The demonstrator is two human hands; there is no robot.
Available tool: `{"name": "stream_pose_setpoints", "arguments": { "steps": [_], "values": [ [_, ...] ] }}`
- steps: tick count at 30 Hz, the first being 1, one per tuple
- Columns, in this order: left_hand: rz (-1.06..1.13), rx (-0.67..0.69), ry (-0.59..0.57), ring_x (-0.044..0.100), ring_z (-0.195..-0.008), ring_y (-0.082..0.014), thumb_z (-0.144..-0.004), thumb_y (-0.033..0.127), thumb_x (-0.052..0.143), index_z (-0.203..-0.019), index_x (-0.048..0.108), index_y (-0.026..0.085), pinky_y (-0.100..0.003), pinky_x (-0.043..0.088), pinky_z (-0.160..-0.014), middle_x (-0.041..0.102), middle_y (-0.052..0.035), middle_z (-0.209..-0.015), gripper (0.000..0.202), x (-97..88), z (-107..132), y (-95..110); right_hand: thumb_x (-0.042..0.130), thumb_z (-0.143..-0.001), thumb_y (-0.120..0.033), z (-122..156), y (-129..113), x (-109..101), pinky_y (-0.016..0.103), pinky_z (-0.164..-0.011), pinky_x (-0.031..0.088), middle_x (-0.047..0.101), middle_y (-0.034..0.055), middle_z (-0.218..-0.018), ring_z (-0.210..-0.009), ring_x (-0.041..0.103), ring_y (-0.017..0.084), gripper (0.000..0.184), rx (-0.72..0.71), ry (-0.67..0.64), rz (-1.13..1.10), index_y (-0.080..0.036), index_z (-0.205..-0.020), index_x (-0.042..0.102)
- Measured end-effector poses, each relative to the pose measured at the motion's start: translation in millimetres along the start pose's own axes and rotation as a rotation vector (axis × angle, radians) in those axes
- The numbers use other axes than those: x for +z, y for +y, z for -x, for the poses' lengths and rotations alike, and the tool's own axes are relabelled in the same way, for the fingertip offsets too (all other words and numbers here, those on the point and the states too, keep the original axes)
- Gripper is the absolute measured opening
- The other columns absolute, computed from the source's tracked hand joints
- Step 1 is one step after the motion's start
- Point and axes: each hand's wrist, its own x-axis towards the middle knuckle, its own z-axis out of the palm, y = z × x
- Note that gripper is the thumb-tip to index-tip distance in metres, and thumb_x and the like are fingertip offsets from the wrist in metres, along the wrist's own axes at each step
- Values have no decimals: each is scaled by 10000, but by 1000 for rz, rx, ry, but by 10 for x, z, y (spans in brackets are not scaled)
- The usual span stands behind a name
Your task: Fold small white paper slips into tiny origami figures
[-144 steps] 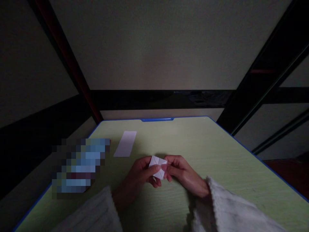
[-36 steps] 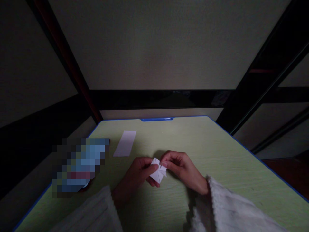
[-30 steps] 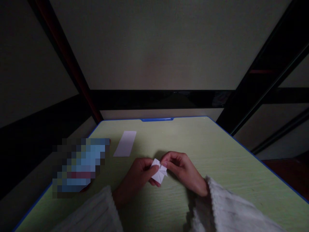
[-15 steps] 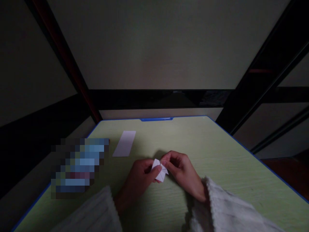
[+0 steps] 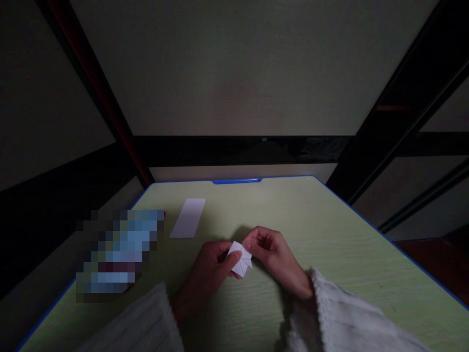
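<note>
A small folded white paper with several creases and pointed flaps is held just above the table, between both hands. My left hand grips its left side, thumb pressed on top and fingers beneath. At the upper right edge, my right hand pinches a flap between thumb and fingertip. Parts of the paper are covered by the left thumb and the right fingertips.
Pale green table with a blue rim and a blue handle piece at the far edge. A flat white paper strip lies left of centre. Further left is a pixelated bluish item. Beyond the table stands a pale panel with a dark band.
The folded paper has turned slightly and shifted a little left with my left hand. A flap at its right now sits differently, near my right fingertips. Both hands keep their hold.
</note>
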Motion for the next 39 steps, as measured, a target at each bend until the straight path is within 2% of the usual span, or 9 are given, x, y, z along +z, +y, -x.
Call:
{"name": "stream_pose_setpoints", "arguments": {
  "steps": [10, 13, 18, 21, 27, 30, 39],
  "values": [
    [9, 9, -100, 486, -445, -95, -680, 303, 518, -564, 571, 114, -191, 392, -442, 531, 13, -468, 228, -19, 37, 2, 558, -663, -377, 51, -18, -24, 198, -437, 222, 369, -60, -499, -465, 308, 62, 278, 22, -235, 65, -153, -577, 416],
    [12, 11, -115, 488, -446, -96, -677, 306, 518, -558, 560, 115, -194, 390, -439, 524, 13, -469, 229, -12, 54, 11, 585, -634, -360, 59, -3, -28, 196, -424, 204, 384, -62, -471, -441, 306, 55, 281, 46, -225, 0, -149, -541, 424],
    [101, 12, -151, 497, -445, -98, -673, 283, 511, -604, 556, 109, -203, 406, -429, 538, 6, -508, 193, -4, 42, -19, 641, -565, -309, 49, 17, -8, 190, -406, 194, 404, -62, -409, -389, 326, 41, 270, 147, -178, -263, -137, -487, 448],
    [132, 17, -112, 489, -441, -93, -669, 287, 513, -600, 547, 113, -201, 406, -421, 540, 8, -512, 190, -14, 15, -42, 653, -556, -293, 28, 17, 7, 183, -406, 214, 448, -49, -437, -388, 353, 36, 252, 196, -166, -321, -127, -502, 470],
    [118, 8, -9, 498, -460, -96, -665, 274, 508, -620, 544, 103, -202, 406, -440, 567, -7, -527, 181, -33, -5, -28, 555, -679, -358, 18, 2, 1, 193, -448, 272, 458, -36, -467, -433, 384, 53, 284, 72, -194, -152, -129, -539, 462],
    [108, -4, -28, 499, -445, -95, -663, 290, 509, -615, 535, 110, -199, 399, -432, 567, -2, -513, 188, -22, -2, -19, 526, -705, -370, 37, 1, -4, 194, -434, 246, 422, -46, -466, -430, 352, 51, 298, 56, -214, -42, -133, -545, 445],
    [40, 15, -108, 480, -481, -97, -648, 279, 531, -641, 546, 104, -197, 379, -436, 548, 0, -541, 176, -28, 0, -52, 510, -718, -330, 53, -26, -11, 193, -425, 224, 388, -57, -471, -439, 331, 54, 263, 43, -187, 10, -140, -553, 435]
  ]
}}
